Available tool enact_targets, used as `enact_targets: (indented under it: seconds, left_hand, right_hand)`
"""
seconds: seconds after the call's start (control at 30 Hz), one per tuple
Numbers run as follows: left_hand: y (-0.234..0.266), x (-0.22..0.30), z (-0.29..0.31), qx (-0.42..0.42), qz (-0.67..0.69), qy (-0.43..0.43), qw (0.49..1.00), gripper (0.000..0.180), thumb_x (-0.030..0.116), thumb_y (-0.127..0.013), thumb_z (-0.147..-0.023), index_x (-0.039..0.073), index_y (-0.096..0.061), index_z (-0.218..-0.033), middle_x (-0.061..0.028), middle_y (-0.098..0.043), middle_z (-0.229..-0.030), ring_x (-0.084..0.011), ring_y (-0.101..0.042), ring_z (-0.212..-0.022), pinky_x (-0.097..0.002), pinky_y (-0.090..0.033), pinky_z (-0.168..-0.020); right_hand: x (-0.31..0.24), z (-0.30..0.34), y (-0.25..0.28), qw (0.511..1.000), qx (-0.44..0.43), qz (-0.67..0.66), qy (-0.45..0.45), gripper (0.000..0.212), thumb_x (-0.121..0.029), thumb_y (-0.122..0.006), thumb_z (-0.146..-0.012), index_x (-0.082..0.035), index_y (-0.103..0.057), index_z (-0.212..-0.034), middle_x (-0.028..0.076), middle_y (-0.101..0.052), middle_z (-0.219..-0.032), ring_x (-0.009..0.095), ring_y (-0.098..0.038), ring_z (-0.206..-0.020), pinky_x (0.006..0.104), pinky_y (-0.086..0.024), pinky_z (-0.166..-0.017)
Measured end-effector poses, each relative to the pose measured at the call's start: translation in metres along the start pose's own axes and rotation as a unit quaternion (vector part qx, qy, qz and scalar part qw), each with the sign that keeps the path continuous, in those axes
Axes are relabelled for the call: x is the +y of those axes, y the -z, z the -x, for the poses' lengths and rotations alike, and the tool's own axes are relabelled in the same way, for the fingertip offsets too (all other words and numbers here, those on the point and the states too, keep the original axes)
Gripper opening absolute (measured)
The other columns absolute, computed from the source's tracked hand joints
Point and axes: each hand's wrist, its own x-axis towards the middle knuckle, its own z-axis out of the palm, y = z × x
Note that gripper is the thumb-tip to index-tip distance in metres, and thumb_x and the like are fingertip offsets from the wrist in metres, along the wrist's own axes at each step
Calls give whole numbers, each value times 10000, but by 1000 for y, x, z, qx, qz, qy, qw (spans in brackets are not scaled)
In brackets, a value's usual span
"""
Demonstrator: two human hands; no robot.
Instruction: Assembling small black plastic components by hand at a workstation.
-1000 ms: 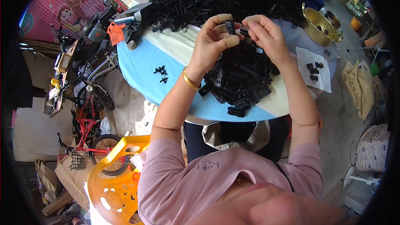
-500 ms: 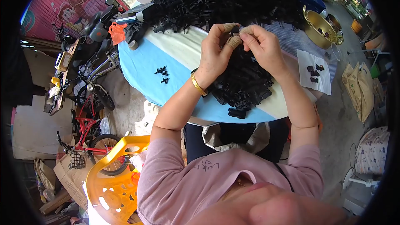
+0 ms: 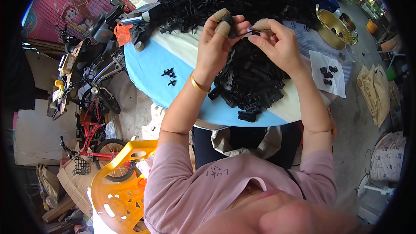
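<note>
My left hand [image 3: 212, 43], with tan covers on its thumb and a finger and a gold bangle at the wrist, pinches a small black plastic part [image 3: 228, 22]. Just to its right, my right hand [image 3: 279, 43] has its fingertips bent together, one of them in a tan cover. Something thin and dark shows at those fingertips, too small to name. Both hands are raised over a nearer heap of black plastic parts [image 3: 249, 82] on the table, and they are slightly apart. Beyond them spreads a much larger heap of similar black parts [image 3: 234, 0].
A few loose black pieces [image 3: 170, 76] lie on the blue part of the tablecloth [image 3: 149, 67]. To the right are a white sheet [image 3: 336, 63] with several dark pieces and a gold basin [image 3: 331, 32]. A yellow chair [image 3: 106, 190] stands at the lower left, near a red bicycle [image 3: 89, 132].
My hands, together before, have drawn apart. The left has moved left and turned, bringing the black part into view; the right has shifted slightly right.
</note>
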Motion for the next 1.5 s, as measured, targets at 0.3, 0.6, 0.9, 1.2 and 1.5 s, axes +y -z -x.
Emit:
enact_targets:
  seconds: [0.3, 0.6, 0.9, 1.2, 1.5]
  left_hand:
    - [-1, 0, 5, -47, -9, 133, 990, 343, 85, -439, -902, 13, -405, -1235, -82, -533, -1076, -176, -565, -955, -339, -493, -850]
    - [-14, -1, 13, -119, -202, -10, 972, 476, -60, -569, -794, -14, -401, -1237, -96, -517, -1150, -146, -541, -996, -260, -475, -823]
    - [-3, -5, 8, -55, -189, -15, 980, 352, -65, -604, -769, -20, -489, -1099, -91, -575, -1019, -146, -587, -879, -260, -495, -791]
    - [0, -8, 11, -58, -251, -53, 965, 261, -63, -600, -776, -26, -514, -1019, -93, -590, -986, -135, -584, -868, -253, -497, -768]
    - [11, 13, 0, -48, -375, -47, 925, 259, -3, -605, -796, -27, -534, -1044, -73, -609, -891, -101, -575, -754, -223, -483, -694]
  right_hand:
    - [0, 3, 7, 997, -5, -80, -24, 103, -78, -656, -778, -20, -592, -833, -10, -590, -751, 33, -527, -651, 148, -415, -572]
    - [6, 1, 3, 981, -60, -122, -141, 136, -119, -632, -806, -5, -581, -857, -11, -561, -711, 35, -502, -611, 159, -414, -578]
    - [1, 4, 1, 975, -98, -132, -148, 181, -157, -495, -896, -6, -593, -898, -33, -504, -655, 20, -435, -570, 159, -360, -522]
    - [-5, 8, -7, 983, -79, -73, -149, 144, -107, -496, -883, -2, -593, -870, -33, -490, -612, 23, -426, -558, 175, -345, -506]
    - [-3, 5, 5, 989, -86, -7, -120, 126, -126, -596, -823, -8, -599, -866, -39, -440, -587, 32, -370, -538, 195, -315, -477]
